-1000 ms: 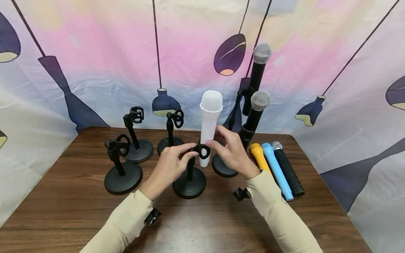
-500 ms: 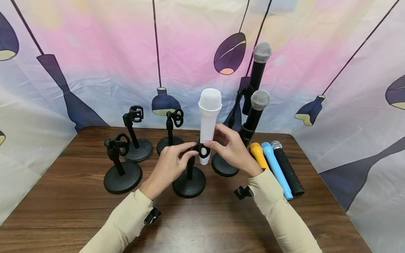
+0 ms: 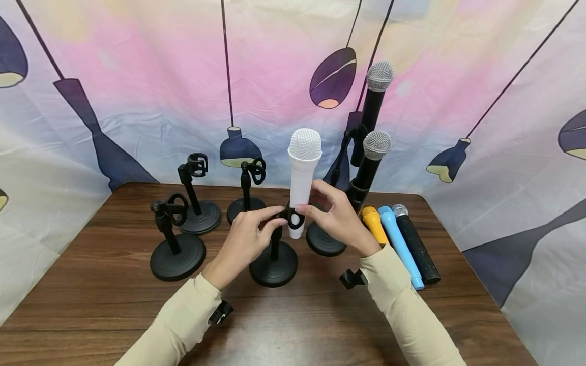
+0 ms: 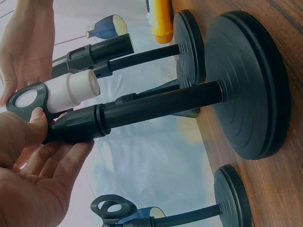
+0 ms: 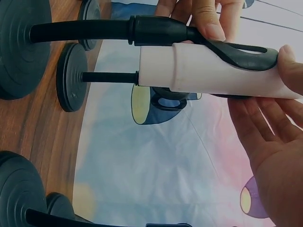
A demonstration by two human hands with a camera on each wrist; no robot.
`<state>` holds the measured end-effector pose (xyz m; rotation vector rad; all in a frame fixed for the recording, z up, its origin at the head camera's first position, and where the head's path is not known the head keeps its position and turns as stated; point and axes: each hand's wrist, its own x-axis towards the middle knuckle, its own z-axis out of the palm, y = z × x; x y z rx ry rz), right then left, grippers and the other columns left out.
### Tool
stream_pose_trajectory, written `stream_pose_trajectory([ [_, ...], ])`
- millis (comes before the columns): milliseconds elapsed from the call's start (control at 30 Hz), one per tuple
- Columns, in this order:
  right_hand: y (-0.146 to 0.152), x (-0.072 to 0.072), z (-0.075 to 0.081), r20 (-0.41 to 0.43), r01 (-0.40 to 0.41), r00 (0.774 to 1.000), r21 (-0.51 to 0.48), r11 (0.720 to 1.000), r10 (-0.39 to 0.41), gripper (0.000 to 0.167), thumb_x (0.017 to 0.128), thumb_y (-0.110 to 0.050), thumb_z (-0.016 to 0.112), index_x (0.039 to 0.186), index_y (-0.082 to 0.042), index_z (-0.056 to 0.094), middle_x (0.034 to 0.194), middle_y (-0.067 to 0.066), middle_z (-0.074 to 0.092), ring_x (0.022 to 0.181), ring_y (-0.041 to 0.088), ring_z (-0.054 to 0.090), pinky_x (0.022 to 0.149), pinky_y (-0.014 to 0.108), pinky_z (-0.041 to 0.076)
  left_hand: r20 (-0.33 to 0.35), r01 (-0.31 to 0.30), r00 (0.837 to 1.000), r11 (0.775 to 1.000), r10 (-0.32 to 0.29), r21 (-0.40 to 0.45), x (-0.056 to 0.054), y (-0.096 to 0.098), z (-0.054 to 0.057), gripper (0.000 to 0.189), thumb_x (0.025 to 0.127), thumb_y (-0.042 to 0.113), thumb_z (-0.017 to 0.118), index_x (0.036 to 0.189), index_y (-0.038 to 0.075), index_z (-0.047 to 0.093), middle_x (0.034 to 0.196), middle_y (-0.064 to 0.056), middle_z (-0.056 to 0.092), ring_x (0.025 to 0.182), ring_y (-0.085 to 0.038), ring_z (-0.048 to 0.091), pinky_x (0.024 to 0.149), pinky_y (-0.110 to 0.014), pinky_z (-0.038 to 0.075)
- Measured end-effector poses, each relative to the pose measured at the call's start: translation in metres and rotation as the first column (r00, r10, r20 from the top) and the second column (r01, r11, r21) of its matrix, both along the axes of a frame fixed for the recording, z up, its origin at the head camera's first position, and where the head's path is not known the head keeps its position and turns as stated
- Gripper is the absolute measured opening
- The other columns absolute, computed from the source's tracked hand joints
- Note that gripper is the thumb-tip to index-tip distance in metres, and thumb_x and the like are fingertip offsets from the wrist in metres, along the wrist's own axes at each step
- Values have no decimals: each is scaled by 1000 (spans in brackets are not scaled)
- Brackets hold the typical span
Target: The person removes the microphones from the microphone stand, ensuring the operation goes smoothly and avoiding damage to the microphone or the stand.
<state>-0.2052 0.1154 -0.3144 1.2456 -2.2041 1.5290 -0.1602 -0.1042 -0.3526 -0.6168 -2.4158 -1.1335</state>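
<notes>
A white microphone (image 3: 302, 175) stands nearly upright, mesh head up, in the clip (image 5: 246, 62) of a black desk microphone stand (image 3: 273, 269). My right hand (image 3: 336, 218) holds its handle, thumb at the tip of the clip and fingers on the far side. Thumb and fingers of my left hand (image 3: 247, 236) pinch the stand at its neck, just below the clip. In the right wrist view the clip's loop lies along the white handle (image 5: 203, 75), whose lower end sticks out past the clip beside the stand's pole (image 5: 85, 31).
Stands with bare clips, a front one (image 3: 177, 256), a rear one (image 3: 201, 218) and another (image 3: 247, 203), occupy the left and back. Two black microphones (image 3: 372, 109) rise on stands behind my right hand. Yellow (image 3: 375, 226), blue (image 3: 403, 249) and black (image 3: 417, 249) microphones lie at right.
Very little differs. My right wrist has shifted slightly to the right and the white microphone sits a touch higher in view; both hands keep their hold.
</notes>
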Motion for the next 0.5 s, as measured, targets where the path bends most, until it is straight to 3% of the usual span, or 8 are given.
stream_pose_trajectory([
  [233,-2,0,0,-1,17,1000,7,1000,-17,42,91,5,72,130,5,58,119,16,64,104,24,65,91,39,55,-10,-5,1000,1000,5,-3,0,-1,-1,36,99,25,68,128,6,70,70,-2,65,41,-6,36,48,-27,38],
  [500,-5,2,4,-125,79,990,67,995,-70,40,97,-1,66,134,8,51,123,20,65,107,27,67,89,42,55,-18,-7,1000,1000,7,1,0,0,0,35,98,25,69,128,6,71,74,-2,68,44,-5,38,51,-27,40],
])
